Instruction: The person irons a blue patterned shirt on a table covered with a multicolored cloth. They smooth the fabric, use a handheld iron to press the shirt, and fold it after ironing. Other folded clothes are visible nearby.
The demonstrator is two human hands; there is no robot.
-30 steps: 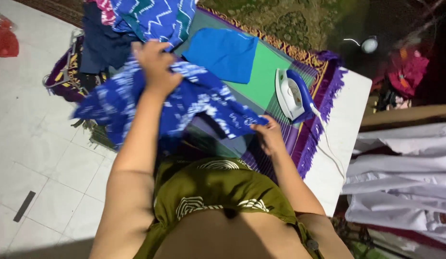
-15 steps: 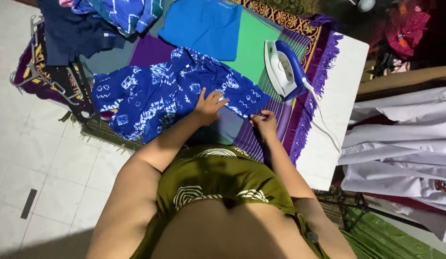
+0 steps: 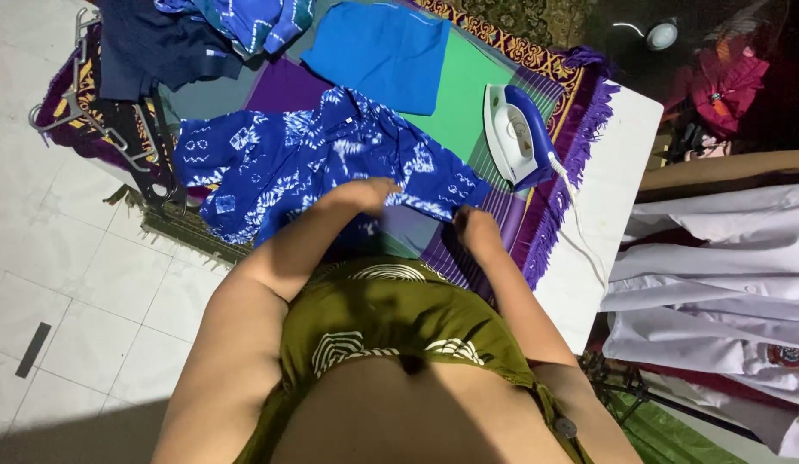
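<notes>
A blue and white patterned shirt [image 3: 288, 163] lies spread on a striped cloth [image 3: 468, 103] that covers a white table [image 3: 606, 172]. My left hand [image 3: 361, 193] presses on the shirt's near edge, fingers curled under. My right hand [image 3: 475, 228] pinches the shirt's right corner close to my body. A white and blue electric iron [image 3: 518, 137] stands on its heel to the right of the shirt, its cord trailing over the table.
A plain blue cloth [image 3: 382, 51] lies beyond the shirt. A pile of dark and patterned clothes [image 3: 185, 34] and wire hangers [image 3: 82, 112] sit at the far left. White garments [image 3: 717, 283] hang at the right. White floor tiles [image 3: 64, 258] are on the left.
The shirt came down from the air and now lies flat on the cloth. My left hand slid toward its near edge, and my right hand keeps hold of the corner.
</notes>
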